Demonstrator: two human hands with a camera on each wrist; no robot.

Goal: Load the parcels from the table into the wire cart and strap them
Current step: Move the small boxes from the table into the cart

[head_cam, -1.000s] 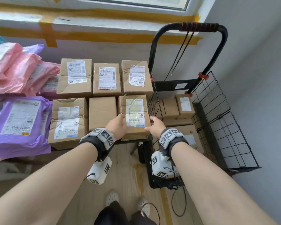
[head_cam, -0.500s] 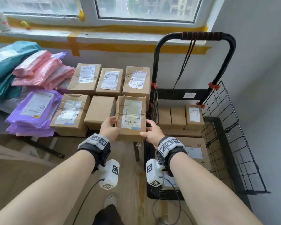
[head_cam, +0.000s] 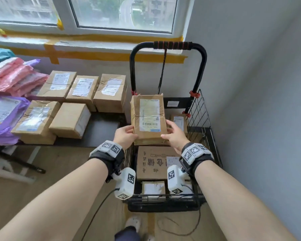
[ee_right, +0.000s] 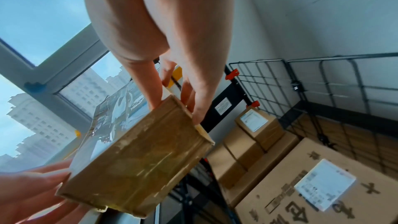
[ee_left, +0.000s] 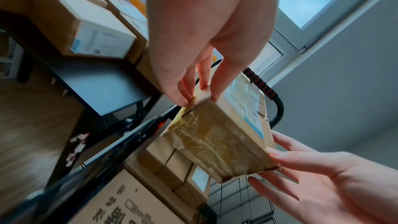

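Observation:
A taped brown parcel (head_cam: 149, 117) with a white label hangs in the air over the back half of the black wire cart (head_cam: 204, 117). My left hand (head_cam: 129, 132) pinches its near left corner and my right hand (head_cam: 170, 129) grips its near right corner. The left wrist view shows my left hand (ee_left: 198, 89) pinching the parcel (ee_left: 219, 135), thumb on top. In the right wrist view my right hand (ee_right: 176, 106) holds the parcel (ee_right: 137, 161) the same way. Inside the cart lie a large printed box (head_cam: 153, 162) and small boxes (head_cam: 179, 120). A strap (head_cam: 163, 66) hangs from the handle.
The dark table (head_cam: 104, 126) left of the cart holds several brown boxes (head_cam: 69, 119) and, further left, pink and purple mailer bags (head_cam: 5, 112). The grey wall (head_cam: 259, 101) stands close behind the cart's right wire side. A cable lies on the wooden floor (head_cam: 24, 188).
Both hands lifted the parcel off the table's right front corner and carried it to the right, over the cart. That corner of the table now shows bare.

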